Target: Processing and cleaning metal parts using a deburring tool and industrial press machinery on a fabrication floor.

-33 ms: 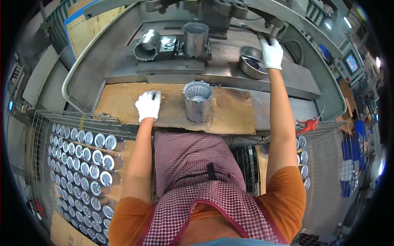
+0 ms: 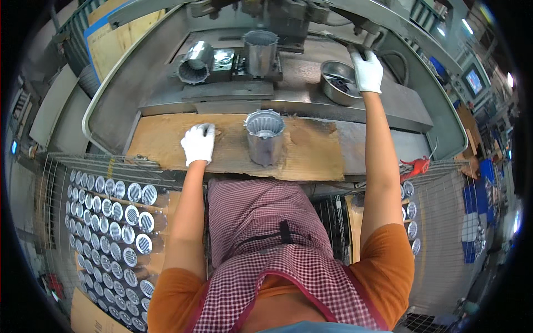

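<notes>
My left hand point(image 2: 198, 145), in a white glove, rests on the brown cardboard sheet point(image 2: 161, 133), its fingers curled with nothing seen in them. To its right, a grey metal cylinder point(image 2: 265, 145) with a toothed rim and ribbed inside stands upright on the cardboard. My right hand point(image 2: 367, 72), gloved too, is stretched far forward beside a round metal bowl point(image 2: 328, 91) holding small dark pieces. Its fingers bend around the end of a dark, bar-like thing point(image 2: 340, 41); what this is I cannot make out.
On the machine's fixture, one similar cylinder point(image 2: 260, 55) stands and another point(image 2: 195, 62) lies tilted. Many cylinders lie stacked in a wire cage point(image 2: 55, 166) at left. A red-handled tool point(image 2: 415, 168) hangs at the right edge. Machine parts point(image 2: 288, 14) overhang the back.
</notes>
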{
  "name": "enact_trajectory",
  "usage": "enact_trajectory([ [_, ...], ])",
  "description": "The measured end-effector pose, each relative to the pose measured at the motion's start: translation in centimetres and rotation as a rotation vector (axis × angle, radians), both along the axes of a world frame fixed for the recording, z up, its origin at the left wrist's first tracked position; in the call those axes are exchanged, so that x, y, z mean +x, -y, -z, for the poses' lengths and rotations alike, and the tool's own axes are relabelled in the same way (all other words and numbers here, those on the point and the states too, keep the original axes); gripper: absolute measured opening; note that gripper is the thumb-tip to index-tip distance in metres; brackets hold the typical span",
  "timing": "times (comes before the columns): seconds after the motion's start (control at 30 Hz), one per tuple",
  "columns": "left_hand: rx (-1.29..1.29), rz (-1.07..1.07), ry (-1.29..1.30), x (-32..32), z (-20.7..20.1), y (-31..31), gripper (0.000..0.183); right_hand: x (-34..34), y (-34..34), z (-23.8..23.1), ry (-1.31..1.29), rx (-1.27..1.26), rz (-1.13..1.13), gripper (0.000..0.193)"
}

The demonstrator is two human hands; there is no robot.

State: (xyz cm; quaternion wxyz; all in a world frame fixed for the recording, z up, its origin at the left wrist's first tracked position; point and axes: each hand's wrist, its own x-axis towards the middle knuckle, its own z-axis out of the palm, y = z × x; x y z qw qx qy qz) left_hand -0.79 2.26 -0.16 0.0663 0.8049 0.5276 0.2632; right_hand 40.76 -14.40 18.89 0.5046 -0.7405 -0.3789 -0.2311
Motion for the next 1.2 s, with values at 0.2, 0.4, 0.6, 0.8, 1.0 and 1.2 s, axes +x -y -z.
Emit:
enact_trajectory([
  [0.2, 0.001, 0.023, 0.022, 0.1, 0.1, -0.1, 0.039, 3.3, 4.4, 1.1, -0.063, -0.559, 0.321, 0.033],
  [0.4, 0.010, 0.021, 0.040, -0.1, 0.3, -0.4, 0.042, 4.5, 6.7, 6.3, -0.147, -0.418, 0.242, 0.038],
  [0.6, -0.252, 0.278, 0.593, 2.7, -1.6, 3.2, 0.049, 4.5, 7.3, 10.5, -0.521, 0.205, -0.069, 0.041],
  [0.8, -0.342, 0.496, 0.339, 6.7, -5.3, 8.9, 0.060, 2.0, 9.8, 12.0, -0.644, 0.214, -0.100, 0.067],
  [1.0, 0.123, 0.694, 0.235, 3.8, -7.7, 13.3, 0.047, -6.5, 15.4, 13.9, -0.775, 0.080, -0.195, 0.055],
  [1.2, 0.248, 0.904, 0.369, 3.0, -8.6, 17.8, 0.045, -14.7, 18.3, 16.8, -0.806, -0.097, -0.307, 0.046],
])
